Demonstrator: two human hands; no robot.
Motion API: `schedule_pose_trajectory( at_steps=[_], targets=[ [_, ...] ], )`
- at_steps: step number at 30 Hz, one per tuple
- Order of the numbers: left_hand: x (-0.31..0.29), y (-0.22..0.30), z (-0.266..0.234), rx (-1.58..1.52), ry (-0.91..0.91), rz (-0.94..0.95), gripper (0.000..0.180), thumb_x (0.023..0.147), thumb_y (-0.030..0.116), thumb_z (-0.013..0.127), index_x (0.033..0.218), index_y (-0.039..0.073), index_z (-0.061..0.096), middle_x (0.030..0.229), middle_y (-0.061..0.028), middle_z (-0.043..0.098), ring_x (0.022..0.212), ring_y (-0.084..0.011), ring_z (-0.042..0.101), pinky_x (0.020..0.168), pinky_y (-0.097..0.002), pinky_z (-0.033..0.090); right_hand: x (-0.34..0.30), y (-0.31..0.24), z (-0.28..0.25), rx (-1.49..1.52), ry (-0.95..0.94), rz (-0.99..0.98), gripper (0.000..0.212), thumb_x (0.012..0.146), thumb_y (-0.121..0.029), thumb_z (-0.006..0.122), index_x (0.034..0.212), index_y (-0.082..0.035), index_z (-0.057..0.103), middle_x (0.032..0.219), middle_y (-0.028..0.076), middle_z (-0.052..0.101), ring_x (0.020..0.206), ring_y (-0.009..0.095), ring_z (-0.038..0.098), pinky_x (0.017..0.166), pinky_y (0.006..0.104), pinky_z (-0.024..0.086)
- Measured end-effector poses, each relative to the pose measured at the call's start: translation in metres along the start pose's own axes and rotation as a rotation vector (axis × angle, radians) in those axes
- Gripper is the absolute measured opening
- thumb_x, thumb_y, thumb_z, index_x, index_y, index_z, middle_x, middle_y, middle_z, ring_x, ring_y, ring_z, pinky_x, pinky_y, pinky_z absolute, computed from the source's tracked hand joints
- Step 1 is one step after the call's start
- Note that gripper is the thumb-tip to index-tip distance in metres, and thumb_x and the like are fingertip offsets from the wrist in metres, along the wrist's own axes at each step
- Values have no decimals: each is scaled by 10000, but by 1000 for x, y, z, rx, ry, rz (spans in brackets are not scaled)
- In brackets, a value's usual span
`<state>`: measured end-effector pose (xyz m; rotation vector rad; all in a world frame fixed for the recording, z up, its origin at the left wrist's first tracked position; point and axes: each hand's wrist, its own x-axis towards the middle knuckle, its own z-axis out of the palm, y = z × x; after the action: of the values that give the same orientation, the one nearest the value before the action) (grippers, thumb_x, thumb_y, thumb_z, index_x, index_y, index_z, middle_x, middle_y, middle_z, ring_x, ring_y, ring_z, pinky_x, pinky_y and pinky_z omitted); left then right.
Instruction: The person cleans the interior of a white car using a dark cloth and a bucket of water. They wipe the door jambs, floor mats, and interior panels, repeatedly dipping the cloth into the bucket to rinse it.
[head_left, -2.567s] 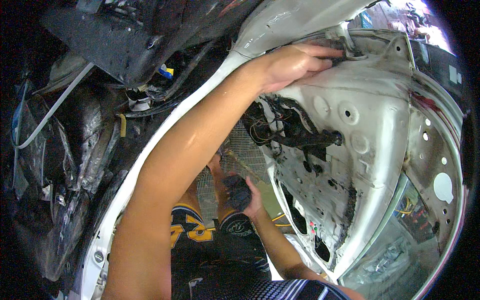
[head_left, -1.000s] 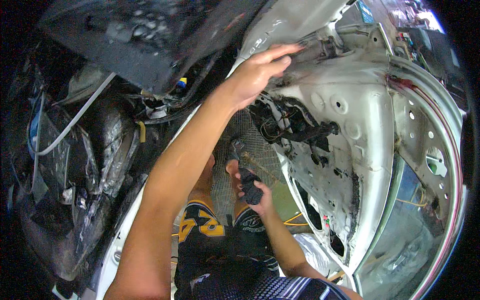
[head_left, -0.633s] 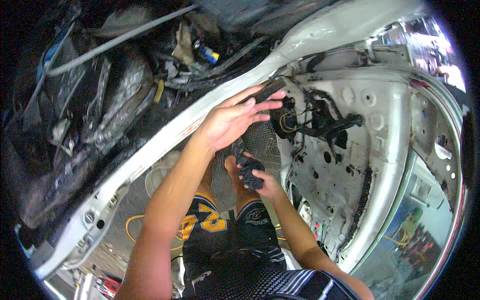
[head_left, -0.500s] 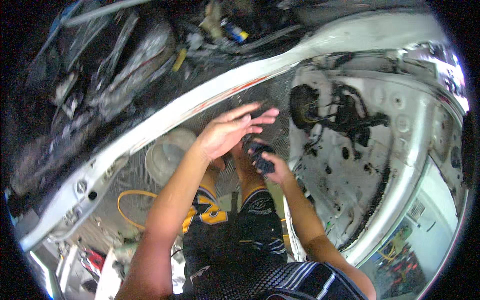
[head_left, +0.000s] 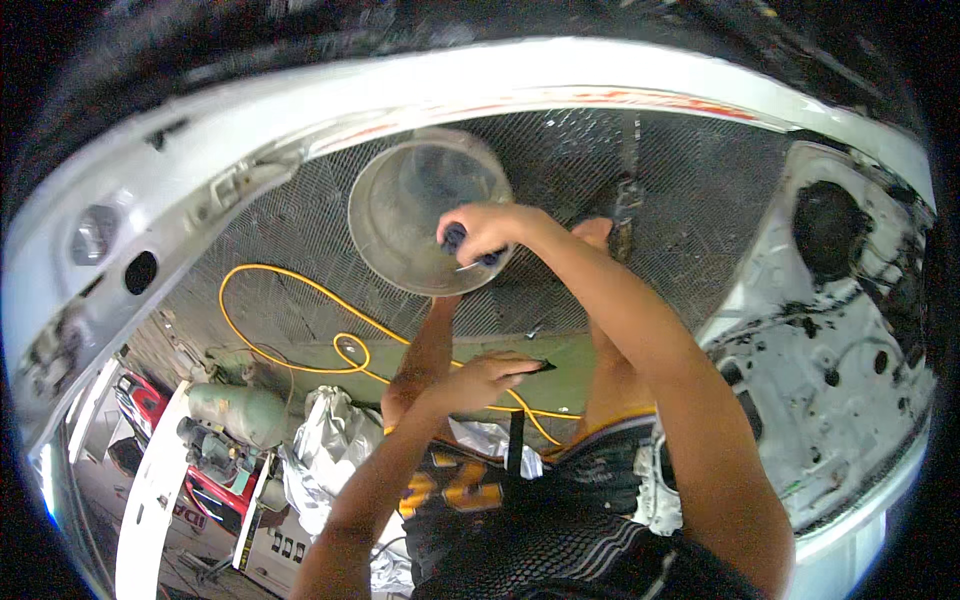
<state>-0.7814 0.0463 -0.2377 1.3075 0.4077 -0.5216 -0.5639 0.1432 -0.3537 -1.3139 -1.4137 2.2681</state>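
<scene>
My right hand [head_left: 490, 232] is closed on a crumpled dark blue cloth [head_left: 453, 238], over the near part of a translucent whitish bucket [head_left: 380, 245]. Part of the cloth hides behind the fingers. The bucket stands on the dark ribbed floor and appears to hold some liquid. Closer to my body, above my knees, my left hand [head_left: 480, 382] has its fingers together, with a small flat black piece [head_left: 543, 367] at their tips. What that piece is, I cannot make out.
A white car body edge [head_left: 450, 72] arches across the far side. To the right is a bare, black-stained door panel [head_left: 800, 390]. A yellow hose [head_left: 300, 285] loops over the floor. At lower left are a green tank [head_left: 238, 413] and crumpled silver sheeting [head_left: 335, 430].
The view has swung left, bringing the bucket to the middle. My right hand has carried the cloth over the bucket. My left hand, spread before, is now lower, with the black piece at its fingertips.
</scene>
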Motion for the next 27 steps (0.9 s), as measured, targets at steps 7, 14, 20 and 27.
schedule_pose_trajectory(
  at_steps=[7, 14, 20, 27],
  targets=[
    [-27, -109, -6, 21, 109, 111, 363, 939, 129, 575, 1297, 65, 594, 1268, -142, 628, 1128, -367, 585, 982, -466, 460, 219, 159, 64, -433, 773, 584, 566, 841, -137, 617, 1388, -166, 477, 1380, 206, 514, 1205, 393, 563, 951, 483, 521],
    [-42, -122, -24, 1, 139, -118, 370, 956, 122, 558, 1319, 57, 580, 1288, -194, 598, 1202, -368, 547, 1036, -452, 431, 193, 134, 61, -150, 472, 582, 606, 825, -182, 647, 1396, -109, 456, 1331, 213, 538, 1157, 354, 578, 983, 435, 481],
    [20, -89, -14, -118, 128, -200, 418, 995, 180, 524, 1398, 66, 512, 1378, -182, 544, 1310, -348, 486, 1105, -427, 370, -28, -3, 44, 177, 378, 32, 547, 762, -376, 772, 1196, -88, 606, 1007, 167, 687, 947, 284, 658, 825, 400, 509],
    [142, -27, -7, -832, 465, 127, 509, 1014, 245, 426, 1479, 37, 402, 1422, -150, 528, 1287, -264, 520, 1112, -372, 371, -137, -43, 87, -8, 1173, 175, 397, 806, -368, 801, 918, -14, 657, 735, 164, 652, 605, 293, 635, 599, 358, 508]
  ],
)
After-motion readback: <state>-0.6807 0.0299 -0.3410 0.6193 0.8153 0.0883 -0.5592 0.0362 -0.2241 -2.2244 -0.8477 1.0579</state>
